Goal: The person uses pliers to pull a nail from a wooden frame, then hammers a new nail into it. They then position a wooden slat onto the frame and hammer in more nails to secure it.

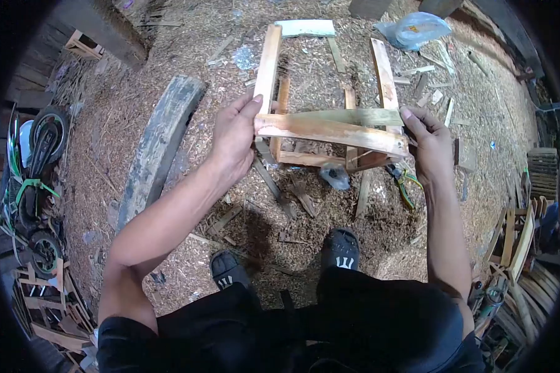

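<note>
A light wooden frame is held up in front of me by its two ends. My left hand is closed around its left corner, thumb on the left upright slat. My right hand pinches the right end, where a greenish crosspiece meets the other upright. Below it, partly hidden, more wooden framing shows close to the ground. A small clear plastic bag lies by that framing. Pliers with green and yellow handles are on the ground below my right hand.
Wood chips and loose offcuts cover the ground. A thick weathered beam lies on the left, near a small green bike. A clear plastic bag sits at the back right. Wood pieces are piled at the lower left and right.
</note>
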A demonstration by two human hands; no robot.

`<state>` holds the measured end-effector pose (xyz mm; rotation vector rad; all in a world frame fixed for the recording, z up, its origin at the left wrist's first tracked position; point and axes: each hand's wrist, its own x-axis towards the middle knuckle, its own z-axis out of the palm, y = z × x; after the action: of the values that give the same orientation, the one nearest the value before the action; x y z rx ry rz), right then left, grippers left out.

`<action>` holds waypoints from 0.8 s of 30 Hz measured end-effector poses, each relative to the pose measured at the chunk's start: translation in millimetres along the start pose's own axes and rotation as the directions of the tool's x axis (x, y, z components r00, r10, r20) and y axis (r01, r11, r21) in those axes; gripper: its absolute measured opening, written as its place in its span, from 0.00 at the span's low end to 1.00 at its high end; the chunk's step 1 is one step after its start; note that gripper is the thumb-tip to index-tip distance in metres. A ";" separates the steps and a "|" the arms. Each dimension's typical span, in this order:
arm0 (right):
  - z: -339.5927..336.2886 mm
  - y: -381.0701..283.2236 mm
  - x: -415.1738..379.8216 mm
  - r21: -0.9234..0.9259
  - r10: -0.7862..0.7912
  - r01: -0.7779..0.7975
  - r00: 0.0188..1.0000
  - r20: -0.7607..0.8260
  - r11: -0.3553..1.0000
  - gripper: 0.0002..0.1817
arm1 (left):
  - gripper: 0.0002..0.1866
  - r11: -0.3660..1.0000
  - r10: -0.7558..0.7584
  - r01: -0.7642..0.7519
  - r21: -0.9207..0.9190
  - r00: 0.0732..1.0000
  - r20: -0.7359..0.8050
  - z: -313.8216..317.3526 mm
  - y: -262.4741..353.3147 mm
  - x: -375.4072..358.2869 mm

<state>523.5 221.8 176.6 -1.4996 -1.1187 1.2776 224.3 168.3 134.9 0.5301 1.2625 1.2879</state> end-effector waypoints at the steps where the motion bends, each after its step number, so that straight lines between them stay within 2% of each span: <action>1: -2.6 -1.3 2.1 0.017 0.007 -0.007 1.000 0.001 1.000 0.13 | 0.17 1.000 0.019 -0.019 0.001 1.000 0.006 0.8 1.0 -1.8; 3: -5.9 -4.1 4.4 0.042 0.020 -0.020 1.000 0.001 0.999 0.13 | 0.17 1.000 -0.020 0.020 -0.005 0.999 0.027 1.1 8.2 -6.1; 6: -7.1 -8.3 5.1 0.155 0.047 -0.061 0.995 0.088 0.986 0.12 | 0.19 0.998 -0.060 0.058 0.039 0.996 0.070 -7.8 12.6 -6.4; 8: -6.8 -5.5 5.2 0.232 0.089 -0.095 0.995 0.035 0.968 0.13 | 0.20 0.998 -0.026 0.025 -0.055 1.000 -0.015 -4.5 11.7 -10.2; 10: -7.2 -1.1 6.6 0.228 0.101 -0.101 0.995 0.014 0.968 0.12 | 0.19 0.997 -0.017 0.012 -0.076 0.998 -0.063 -8.2 12.5 -7.6; 12: -8.9 2.0 9.8 0.256 0.133 -0.134 0.991 0.019 0.957 0.12 | 0.18 0.992 -0.034 0.037 -0.117 0.999 0.026 -14.4 12.7 -5.9; 14: -3.7 -1.0 8.1 0.267 0.132 -0.133 0.991 0.022 0.955 0.10 | 0.18 0.995 -0.047 0.050 -0.088 0.998 0.031 -15.8 15.5 -9.2; 17: 2.9 -3.2 5.9 0.196 0.104 -0.111 0.994 0.043 0.974 0.08 | 0.20 0.997 -0.045 0.048 -0.061 0.997 0.057 -22.3 12.6 -5.9; 19: 3.3 0.5 6.9 0.170 0.039 -0.052 0.996 0.075 0.984 0.07 | 0.20 0.998 -0.045 0.049 -0.027 0.990 0.131 -25.7 12.7 -4.3; 23: 6.4 7.6 6.3 0.051 0.019 -0.019 1.000 0.017 0.999 0.09 | 0.22 0.999 -0.025 0.023 0.023 0.996 0.086 -25.5 13.3 -8.8; 24: 8.8 6.8 4.5 -0.012 -0.031 0.031 0.999 0.011 0.999 0.11 | 0.23 0.997 -0.036 0.031 0.066 0.995 0.089 -35.3 10.0 -4.2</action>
<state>515.9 225.0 167.9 -1.4800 -1.1541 1.2612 189.6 155.7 134.3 0.6044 1.2363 1.1855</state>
